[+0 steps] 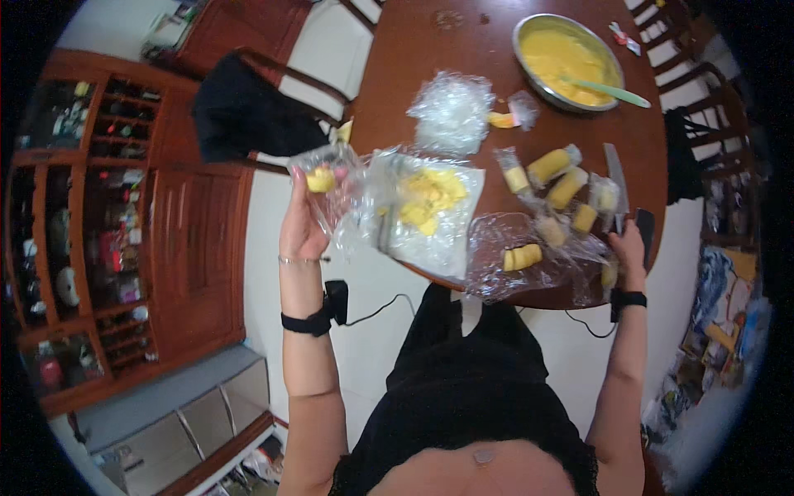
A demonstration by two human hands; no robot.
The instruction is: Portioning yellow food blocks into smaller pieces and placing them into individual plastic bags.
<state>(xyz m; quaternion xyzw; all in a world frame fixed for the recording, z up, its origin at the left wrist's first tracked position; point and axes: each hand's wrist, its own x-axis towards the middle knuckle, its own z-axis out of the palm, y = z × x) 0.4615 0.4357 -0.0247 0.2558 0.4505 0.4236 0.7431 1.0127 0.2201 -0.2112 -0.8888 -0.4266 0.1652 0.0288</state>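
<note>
My left hand [307,214] is raised left of the table edge, gripping crumpled clear plastic wrap [344,214] with a small yellow piece of food [321,180] inside. Beside it, mashed yellow food [431,195] lies on a plastic-covered white sheet [446,254] at the table's near edge. My right hand [629,248] is low at the table's right side, by the near end of a long knife [615,177] and a dark flat object [645,232]. Its fingers are partly hidden, so its grip is unclear. Bare yellow pieces [522,257] rest on spread plastic wrap [490,239].
Several plastic-wrapped yellow rolls [566,188] lie left of the knife. Farther back stand a metal bowl [527,71] of yellow mixture with a pale green spatula [611,91], and a pile of clear plastic [451,111]. A chair draped with black cloth [254,111] stands left.
</note>
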